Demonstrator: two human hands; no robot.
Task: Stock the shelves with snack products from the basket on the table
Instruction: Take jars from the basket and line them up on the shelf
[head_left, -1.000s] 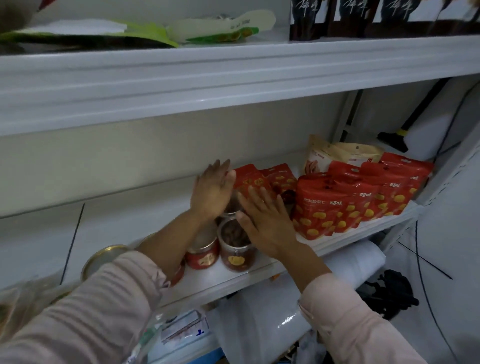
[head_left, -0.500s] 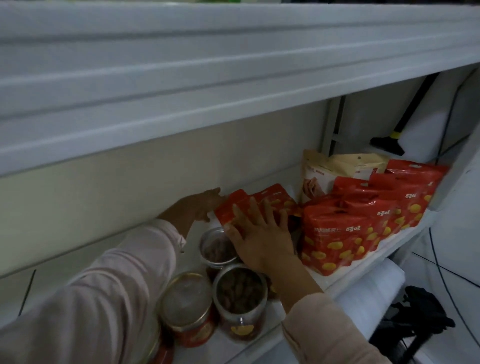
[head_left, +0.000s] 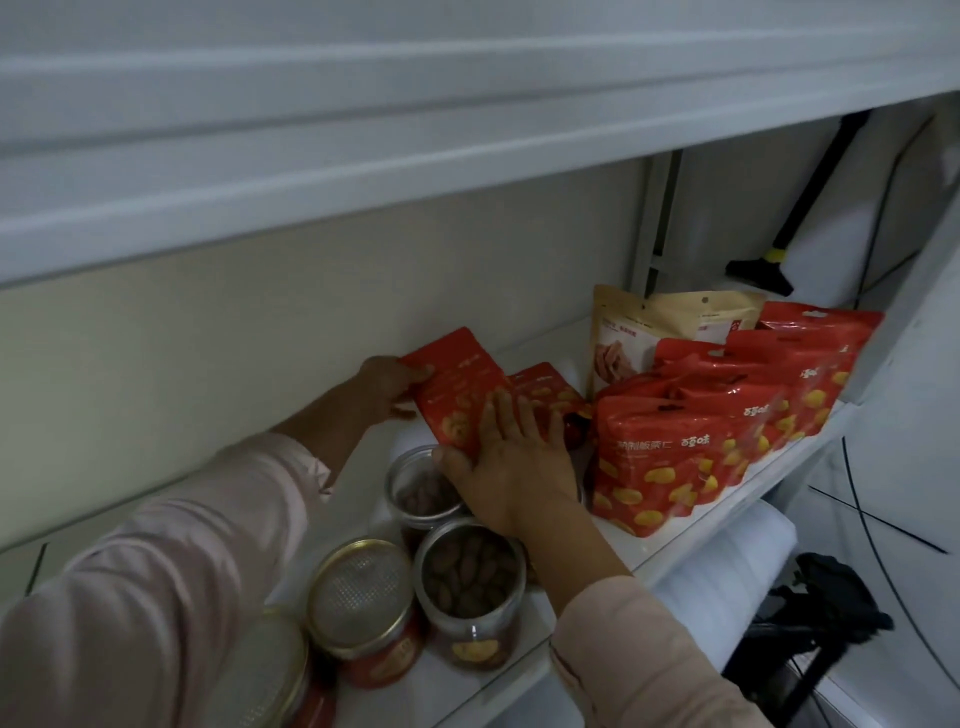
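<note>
Both hands are in on one red snack pouch (head_left: 457, 389) at the back of the white shelf (head_left: 670, 545), leaning up near the beige back wall (head_left: 260, 332). The left hand (head_left: 382, 387) has the pouch's top left edge, thumb on the front and the rest of its fingers curled behind, so it's gripping it. The right hand (head_left: 511, 467) is pressed flat on the lower front of the same pouch, fingers spread, with the thumb tucked under the bottom edge, more bracing than a proper closed grab.

A second red pouch (head_left: 545, 387) sits just beside it on the right, partly covered by the right hand's fingers. Further right is a tight row of bigger red bags (head_left: 675, 457) with yellow prints standing upright, and behind them a tan bag (head_left: 649, 332).

In front of the hands there are two clear jars of brown nuts (head_left: 470, 587) close together, one right under the right wrist. Left of those is a red tin with a gold-rimmed lid (head_left: 363, 597), and another gold-rimmed lid (head_left: 270, 670) peeks out from under the left sleeve (head_left: 156, 587).
</note>
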